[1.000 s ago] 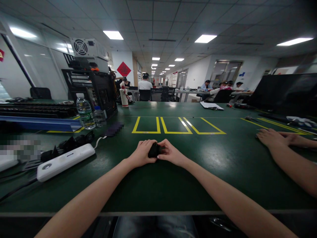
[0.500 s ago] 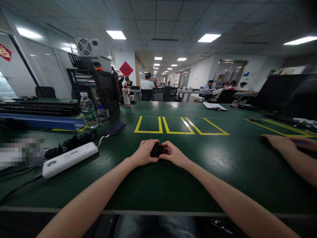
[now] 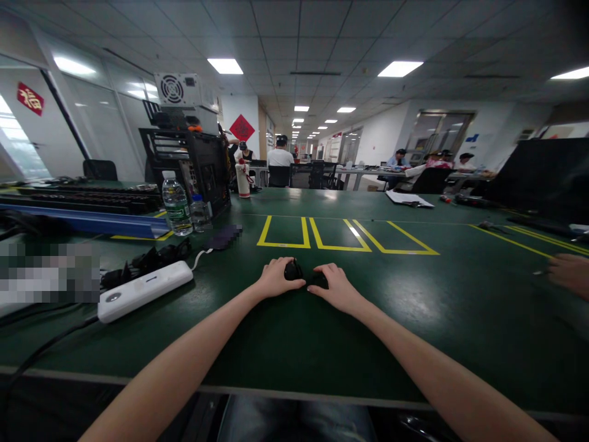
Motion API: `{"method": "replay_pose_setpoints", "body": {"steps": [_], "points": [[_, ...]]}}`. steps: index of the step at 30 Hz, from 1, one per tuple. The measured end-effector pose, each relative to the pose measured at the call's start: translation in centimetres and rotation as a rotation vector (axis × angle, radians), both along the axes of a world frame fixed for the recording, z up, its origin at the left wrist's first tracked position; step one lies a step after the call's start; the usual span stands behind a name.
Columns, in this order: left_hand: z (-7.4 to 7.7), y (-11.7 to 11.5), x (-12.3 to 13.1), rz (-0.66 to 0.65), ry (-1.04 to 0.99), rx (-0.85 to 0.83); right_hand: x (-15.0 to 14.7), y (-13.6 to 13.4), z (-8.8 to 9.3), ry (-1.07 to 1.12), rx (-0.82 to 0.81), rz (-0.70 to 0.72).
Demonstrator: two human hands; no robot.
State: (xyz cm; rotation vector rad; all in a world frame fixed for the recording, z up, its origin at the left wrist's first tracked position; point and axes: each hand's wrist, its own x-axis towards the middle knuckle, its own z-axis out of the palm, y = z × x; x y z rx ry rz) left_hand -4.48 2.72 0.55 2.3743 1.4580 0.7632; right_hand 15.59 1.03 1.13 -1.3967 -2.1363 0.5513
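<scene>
My left hand (image 3: 275,279) rests on the green table (image 3: 294,344) with its fingers curled round a small black object (image 3: 292,270). A second small black piece (image 3: 318,280) lies just right of it, under the fingertips of my right hand (image 3: 335,287), whose fingers are pressed onto it. The two black pieces sit a little apart. Both hands lie just in front of the yellow taped boxes (image 3: 340,236).
A white power strip (image 3: 145,290) and black cables (image 3: 151,258) lie to the left, with two water bottles (image 3: 176,204) and a black rack (image 3: 193,166) behind. Another person's hand (image 3: 570,274) rests at the right edge. Papers (image 3: 409,198) lie far back; people sit at distant desks.
The black thing held between both hands has come apart into two pieces, one in each hand. The view has shifted right, and the other person's hand has drawn back toward the right edge.
</scene>
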Motion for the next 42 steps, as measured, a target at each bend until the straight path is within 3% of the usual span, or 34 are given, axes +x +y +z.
{"method": "replay_pose_setpoints", "body": {"steps": [9,17,22,26,31,34,38,42], "points": [[0.2,0.6,0.2,0.012,0.015,-0.083,2.1,1.1,0.6,-0.141,-0.037,-0.015],[0.5,2.3,3.6,0.144,0.048,-0.068,2.4,2.2,0.2,-0.172,0.005,-0.071],[1.9,0.5,3.0,-0.007,0.089,-0.063,0.8,0.7,0.9,-0.029,0.025,0.108],[3.4,-3.6,0.1,-0.159,0.152,-0.031,-2.2,-2.1,1.9,0.091,0.119,0.268],[4.1,-9.6,-5.5,-0.124,0.150,-0.071,-7.9,-5.2,2.7,0.160,0.080,0.532],[3.3,-12.3,-10.0,-0.036,0.105,-0.112,-12.7,-6.0,1.9,0.272,-0.093,0.576],[1.3,-14.1,-16.4,0.143,0.064,-0.042,-19.7,-6.5,-0.4,0.414,-0.344,0.517],[-1.3,-14.6,-22.0,0.154,0.100,0.072,-24.1,-7.0,-1.3,0.431,-0.429,0.499]]}}
